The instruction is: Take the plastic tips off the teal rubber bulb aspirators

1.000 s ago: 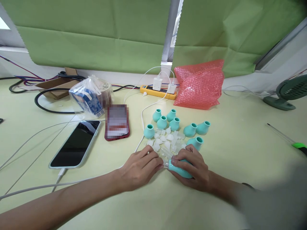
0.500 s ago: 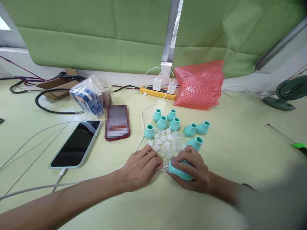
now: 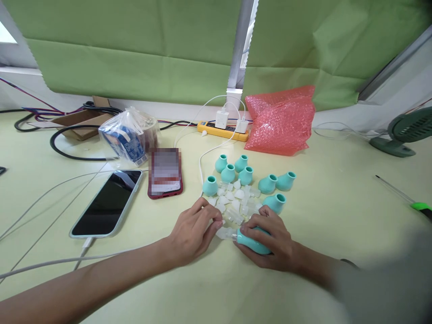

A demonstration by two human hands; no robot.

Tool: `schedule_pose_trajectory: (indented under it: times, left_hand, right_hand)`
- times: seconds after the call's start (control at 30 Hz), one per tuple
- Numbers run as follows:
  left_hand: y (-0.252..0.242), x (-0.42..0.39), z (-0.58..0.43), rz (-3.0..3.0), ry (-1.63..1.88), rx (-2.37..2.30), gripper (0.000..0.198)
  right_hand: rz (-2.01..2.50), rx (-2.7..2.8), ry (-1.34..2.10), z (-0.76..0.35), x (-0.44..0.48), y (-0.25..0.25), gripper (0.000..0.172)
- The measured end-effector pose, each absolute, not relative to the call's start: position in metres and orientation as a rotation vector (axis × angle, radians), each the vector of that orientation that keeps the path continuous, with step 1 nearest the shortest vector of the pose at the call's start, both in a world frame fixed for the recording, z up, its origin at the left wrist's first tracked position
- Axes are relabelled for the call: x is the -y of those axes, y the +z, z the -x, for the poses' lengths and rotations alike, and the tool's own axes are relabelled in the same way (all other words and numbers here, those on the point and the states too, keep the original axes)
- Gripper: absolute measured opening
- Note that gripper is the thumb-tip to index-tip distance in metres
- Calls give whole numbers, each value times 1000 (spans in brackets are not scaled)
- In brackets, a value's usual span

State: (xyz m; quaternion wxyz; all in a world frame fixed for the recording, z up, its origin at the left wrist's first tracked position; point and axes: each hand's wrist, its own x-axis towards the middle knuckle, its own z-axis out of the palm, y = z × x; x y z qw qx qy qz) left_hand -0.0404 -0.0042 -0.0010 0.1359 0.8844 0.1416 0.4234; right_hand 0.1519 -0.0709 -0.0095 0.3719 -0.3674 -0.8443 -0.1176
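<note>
My right hand [image 3: 270,238] is wrapped round a teal nasal aspirator bulb [image 3: 254,240], which lies sideways just above the table. From its left end sticks a clear tube with a whitish soft tip [image 3: 222,233]. Close beside that tip is my left hand [image 3: 199,231], thumb and fingers pinched together; a small pale bit shows at the fingertips, too small to make out. Beyond the hands lies a pile of clear tubes [image 3: 234,216] and white silicone tips [image 3: 239,194]. Several open-necked teal bulbs [image 3: 210,186] surround the pile at the back and right.
Left of the hands lie a charging phone [image 3: 107,204] and a red-cased phone [image 3: 165,196]. Behind are a plastic bag [image 3: 128,137], a yellow power strip [image 3: 211,129] and red bubble wrap [image 3: 280,121]. A screwdriver [image 3: 394,188] and a green fan [image 3: 393,146] are at the right.
My left hand has drawn slightly up and left off the aspirator's tip, which now shows uncovered. The right hand keeps its hold on the bulb, nearly unmoved.
</note>
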Motion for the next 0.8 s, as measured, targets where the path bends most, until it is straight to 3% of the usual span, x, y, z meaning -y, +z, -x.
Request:
schedule_pose_trajectory:
  times: [0.43, 0.63, 0.8]
  left_hand:
    - [8, 7, 42, -2585, 1556, -266, 19]
    - [-4, 1, 38, -2654, 1365, -421, 18]
    - [-12, -3, 38, -2642, 1214, -482, 36]
  right_hand:
    - [831, 2281, -259, -153, 73, -7, 17]
    - [843, 2286, -257, -152, 72, -5, 13]
    - [845, 2261, -264, -152, 72, -8, 15]
